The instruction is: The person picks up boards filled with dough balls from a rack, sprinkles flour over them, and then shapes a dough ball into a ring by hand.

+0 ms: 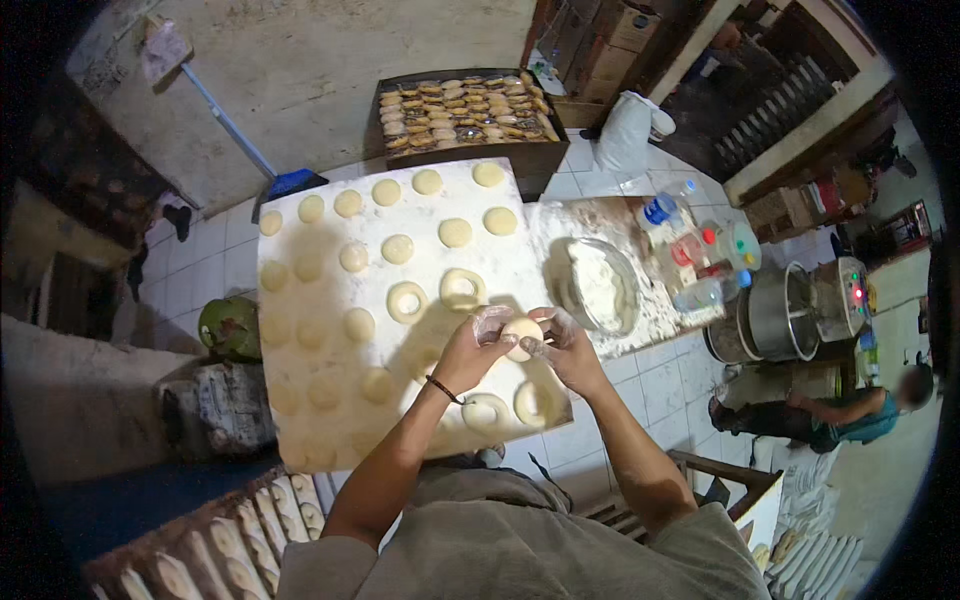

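Observation:
Between my floury left hand [487,338] and right hand [560,345] is a pale round of dough [522,338], lifted above the table. Fingers of both hands close around its sides, and my thumbs press on its face near the middle. Below them spreads a flour-dusted work table [330,235]. Dough rings lie close by: one ring [407,288] and another [450,285] beyond my hands, two more nearer my body, including a ring [522,404]. Several flat dough rounds [397,249] without holes sit in rows toward the left and far side.
A bowl of flour [612,290] stands right of my hands, with plastic bottles [660,210] beyond it. Past the far edge is a dark crate [465,150] of filled buns. A mixer [795,310] and another person [850,415] are at right. A blue broom [290,184] leans at left.

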`<action>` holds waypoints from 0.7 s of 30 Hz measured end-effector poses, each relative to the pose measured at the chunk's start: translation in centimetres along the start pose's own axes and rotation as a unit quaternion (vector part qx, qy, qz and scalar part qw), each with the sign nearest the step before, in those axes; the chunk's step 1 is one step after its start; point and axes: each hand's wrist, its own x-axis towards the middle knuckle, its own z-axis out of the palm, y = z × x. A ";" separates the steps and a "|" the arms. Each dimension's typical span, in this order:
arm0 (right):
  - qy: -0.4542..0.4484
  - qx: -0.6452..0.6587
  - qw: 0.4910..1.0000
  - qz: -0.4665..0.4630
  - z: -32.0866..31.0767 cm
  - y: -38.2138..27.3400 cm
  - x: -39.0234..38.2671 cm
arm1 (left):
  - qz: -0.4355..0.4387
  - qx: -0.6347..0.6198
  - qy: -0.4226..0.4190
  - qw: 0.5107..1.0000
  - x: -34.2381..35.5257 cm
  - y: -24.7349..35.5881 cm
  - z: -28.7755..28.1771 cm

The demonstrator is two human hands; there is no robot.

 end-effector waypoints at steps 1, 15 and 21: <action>-0.021 -0.011 0.999 0.030 -0.9 0.6 -1.6 | 0.009 0.014 -0.006 1.000 -1.0 0.3 1.3; 0.054 0.114 0.990 0.062 -7.0 6.4 -20.4 | 0.027 0.305 0.059 0.950 -14.3 1.5 18.2; 0.026 0.280 0.955 0.095 -7.0 5.0 -25.9 | -0.024 -0.173 -0.169 0.970 -14.4 -0.5 18.8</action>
